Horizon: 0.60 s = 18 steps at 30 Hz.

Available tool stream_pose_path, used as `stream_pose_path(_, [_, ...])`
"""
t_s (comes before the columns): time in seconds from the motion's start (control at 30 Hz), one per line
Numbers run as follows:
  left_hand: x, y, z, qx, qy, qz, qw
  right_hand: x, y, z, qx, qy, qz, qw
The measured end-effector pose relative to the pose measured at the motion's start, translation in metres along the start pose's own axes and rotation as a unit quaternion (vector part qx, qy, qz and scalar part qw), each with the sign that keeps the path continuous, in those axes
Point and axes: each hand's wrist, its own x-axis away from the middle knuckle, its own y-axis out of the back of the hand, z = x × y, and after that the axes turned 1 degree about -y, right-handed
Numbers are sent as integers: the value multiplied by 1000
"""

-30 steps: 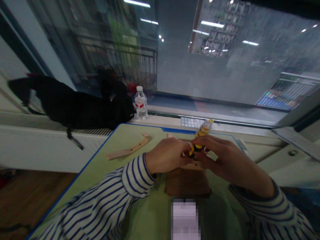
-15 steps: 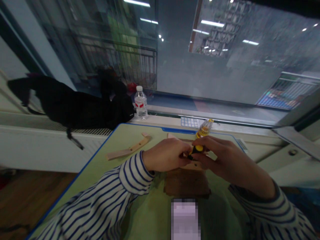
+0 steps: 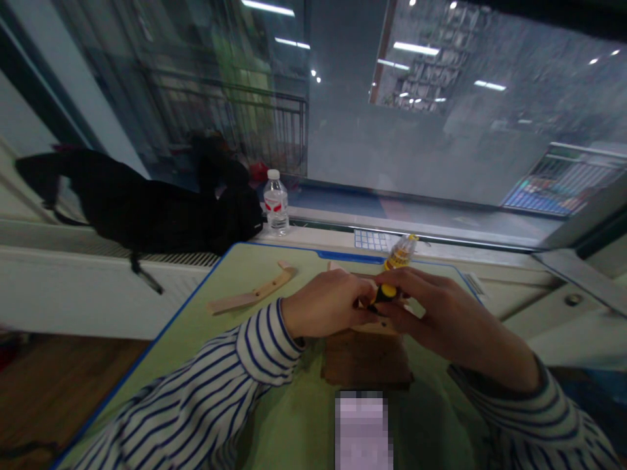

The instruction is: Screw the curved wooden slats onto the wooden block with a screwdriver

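Note:
My right hand (image 3: 431, 307) is closed, its thumb and fingers around the black and yellow handle of a screwdriver (image 3: 386, 293). The screwdriver's tip is hidden behind the fingers. My left hand (image 3: 328, 301) meets it from the left, fingers pinched together at the front of the handle; what they grip is hidden. Under both hands lies a pale wooden piece (image 3: 376, 326) with a dark hole, mostly covered. It rests at the far edge of a brown wooden block (image 3: 367, 360). Farther left, another pale wooden piece (image 3: 252, 296), angled and with holes, lies on the table.
The green table (image 3: 289, 418) has a blue rim. A clear bottle with a yellow tip (image 3: 401, 253) stands behind my right hand. A phone-like pixelated shape (image 3: 363, 431) lies in front. Beyond are a water bottle (image 3: 277, 205), a black bag (image 3: 161, 212) and the window.
The screwdriver handle has turned slightly within my right fingers, and less of its yellow shows. Both hands stay in nearly the same place.

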Motion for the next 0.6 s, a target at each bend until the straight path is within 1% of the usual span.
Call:
stream_pose_path(0.17, [0,0,0,0,-5,0,1000,1,-1,0,-2,33,-2,999])
stream_pose_path(0.3, [0,1,0,-8,-1,9,1000,1,-1,0,13,12,3,1000])
stream_pose_path(0.4, [0,1,0,-8,-16,9,1000,1,0,0,22,-4,11,1000])
stream_pose_path(0.6, [1,0,1,0,-23,19,1000,1,2,1,11,-8,13,1000])
